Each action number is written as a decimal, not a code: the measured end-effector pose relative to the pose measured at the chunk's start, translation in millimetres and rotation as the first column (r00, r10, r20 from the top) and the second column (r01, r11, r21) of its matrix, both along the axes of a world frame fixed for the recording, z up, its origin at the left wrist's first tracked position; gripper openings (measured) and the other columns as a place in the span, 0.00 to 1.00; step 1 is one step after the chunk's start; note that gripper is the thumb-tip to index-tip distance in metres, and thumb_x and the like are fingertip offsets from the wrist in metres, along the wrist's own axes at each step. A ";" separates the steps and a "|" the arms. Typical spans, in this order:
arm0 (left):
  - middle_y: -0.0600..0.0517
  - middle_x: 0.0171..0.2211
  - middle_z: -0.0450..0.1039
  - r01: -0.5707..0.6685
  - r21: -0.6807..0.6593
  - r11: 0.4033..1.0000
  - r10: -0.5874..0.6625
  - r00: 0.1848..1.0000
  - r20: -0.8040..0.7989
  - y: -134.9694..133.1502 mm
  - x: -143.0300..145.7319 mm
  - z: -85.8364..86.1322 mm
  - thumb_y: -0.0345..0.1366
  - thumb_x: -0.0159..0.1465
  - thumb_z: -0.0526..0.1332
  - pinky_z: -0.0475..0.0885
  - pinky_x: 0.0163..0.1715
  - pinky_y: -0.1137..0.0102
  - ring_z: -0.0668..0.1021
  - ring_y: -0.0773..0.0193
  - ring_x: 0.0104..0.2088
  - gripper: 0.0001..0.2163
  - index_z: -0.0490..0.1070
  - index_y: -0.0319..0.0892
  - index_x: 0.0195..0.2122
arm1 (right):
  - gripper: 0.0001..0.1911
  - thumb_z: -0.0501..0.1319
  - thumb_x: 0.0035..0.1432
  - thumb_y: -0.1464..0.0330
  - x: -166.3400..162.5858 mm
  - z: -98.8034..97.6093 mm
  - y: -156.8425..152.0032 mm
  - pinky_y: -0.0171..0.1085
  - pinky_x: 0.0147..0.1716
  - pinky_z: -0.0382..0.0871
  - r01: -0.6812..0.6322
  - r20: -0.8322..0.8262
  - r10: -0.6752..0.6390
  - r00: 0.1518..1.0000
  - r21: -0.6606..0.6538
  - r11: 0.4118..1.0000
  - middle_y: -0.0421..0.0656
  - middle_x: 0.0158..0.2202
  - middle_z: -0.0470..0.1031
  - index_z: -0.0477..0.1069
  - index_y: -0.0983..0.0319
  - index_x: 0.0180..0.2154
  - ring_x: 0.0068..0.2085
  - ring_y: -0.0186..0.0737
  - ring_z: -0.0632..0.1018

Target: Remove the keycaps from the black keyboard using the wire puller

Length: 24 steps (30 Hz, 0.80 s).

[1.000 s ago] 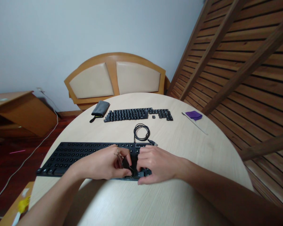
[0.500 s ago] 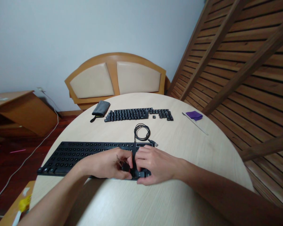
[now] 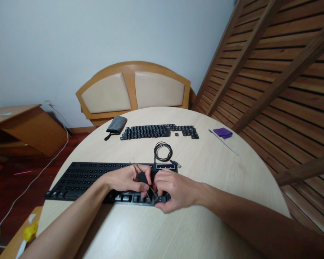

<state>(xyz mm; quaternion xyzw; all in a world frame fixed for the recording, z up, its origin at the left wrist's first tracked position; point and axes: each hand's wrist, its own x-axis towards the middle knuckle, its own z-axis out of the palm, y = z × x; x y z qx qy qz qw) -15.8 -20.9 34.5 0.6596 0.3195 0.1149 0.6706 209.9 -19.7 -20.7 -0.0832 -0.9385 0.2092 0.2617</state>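
Note:
A black keyboard (image 3: pixel 83 176) lies near the front of the round table, most of its key positions bare of caps. My left hand (image 3: pixel 125 178) is closed around the black handle of a wire keycap puller (image 3: pixel 142 177). Its wire loop points down and right at the keyboard's bottom row, close to a keycap (image 3: pixel 162 199). More thin wires stick out behind the hand. My right hand (image 3: pixel 175 189) is curled over the keyboard's right end, its thumb by the front edge and its fingers beside that keycap. Part of the right end is hidden beneath it.
Loose black keycaps (image 3: pixel 148 131) stand in rows farther back, beside a grey pouch (image 3: pixel 117 125). A coiled cable (image 3: pixel 170 157) sits behind the keyboard. To the right lie a purple cloth (image 3: pixel 223 132) and a thin stick (image 3: pixel 226 144). A wooden slatted panel (image 3: pixel 286 72) flanks the table (image 3: pixel 205 223).
My left hand has turned and lifted slightly, so the puller's handle and lower wire loop now show, tilted toward the bottom row. My right hand stays nearly in place.

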 end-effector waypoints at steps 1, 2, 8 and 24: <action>0.55 0.25 0.73 0.001 0.011 1.000 -0.001 1.000 0.002 0.4 0.1 1.1 0.34 0.57 0.67 0.69 0.25 0.77 0.76 0.71 0.24 0.10 0.66 0.39 0.33 | 0.12 0.66 0.51 0.65 -0.1 -0.5 0.1 0.40 0.42 0.67 0.000 -0.009 0.000 1.000 -0.004 1.000 0.42 0.32 0.72 0.63 0.60 0.29 0.38 0.39 0.74; 0.55 0.26 0.74 0.001 0.026 1.000 0.000 1.000 -0.011 0.6 0.2 2.3 0.33 0.57 0.67 0.68 0.25 0.77 0.76 0.71 0.24 0.09 0.66 0.39 0.33 | 0.12 0.66 0.51 0.65 -0.3 -1.0 0.2 0.40 0.43 0.67 -0.001 -0.018 0.000 1.000 -0.010 1.000 0.42 0.32 0.73 0.62 0.60 0.29 0.38 0.39 0.74; 0.61 0.17 0.69 -0.061 0.108 0.992 0.082 0.975 -0.208 -4.6 2.2 9.7 0.29 0.54 0.63 0.67 0.20 0.78 0.74 0.71 0.19 0.06 0.66 0.40 0.32 | 0.12 0.66 0.50 0.65 -1.4 -1.7 0.7 0.41 0.44 0.67 -0.005 -0.027 0.004 1.000 -0.044 0.999 0.42 0.34 0.75 0.62 0.59 0.29 0.39 0.40 0.75; 0.59 0.15 0.71 -0.011 0.036 0.999 0.016 0.989 -0.150 -10.9 7.9 9.0 0.25 0.56 0.56 0.59 0.13 0.81 0.63 0.75 0.13 0.05 0.63 0.41 0.32 | 0.12 0.67 0.49 0.65 -1.6 4.2 -0.6 0.38 0.40 0.65 0.014 -0.024 -0.014 1.000 -0.013 1.000 0.41 0.31 0.72 0.63 0.60 0.28 0.36 0.39 0.73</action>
